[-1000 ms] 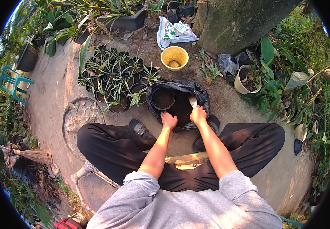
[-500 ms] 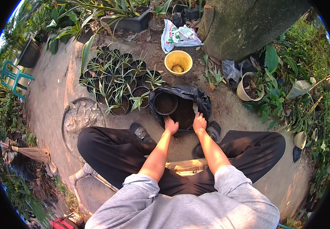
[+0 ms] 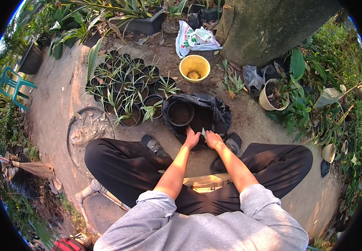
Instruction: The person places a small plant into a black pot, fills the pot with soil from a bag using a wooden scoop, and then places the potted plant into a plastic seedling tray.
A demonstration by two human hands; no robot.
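A crumpled black plastic bag (image 3: 222, 109) of dark soil stands between my feet, its mouth spread wide. Inside it at the left sits a round black pot (image 3: 181, 113) with soil in it. My left hand (image 3: 192, 137) is closed on the bag's near rim. Close beside it, my right hand (image 3: 213, 139) is closed around a small pale pointed tool (image 3: 203, 133), which looks like a trowel blade; its handle is hidden in the fist. Both hands are at the bag's near side, a small gap apart.
Several black pots with spiky striped plants (image 3: 126, 85) crowd the ground at the left. Beyond the bag stand a yellow pot (image 3: 194, 68) and a white printed sack (image 3: 195, 38) by a tree trunk (image 3: 269, 31). Loose plants (image 3: 234, 81) and a cream pot (image 3: 274, 96) are at the right.
My right hand has moved left and nearer to me with the pale tool, toward my left hand. My left hand has shifted slightly right.
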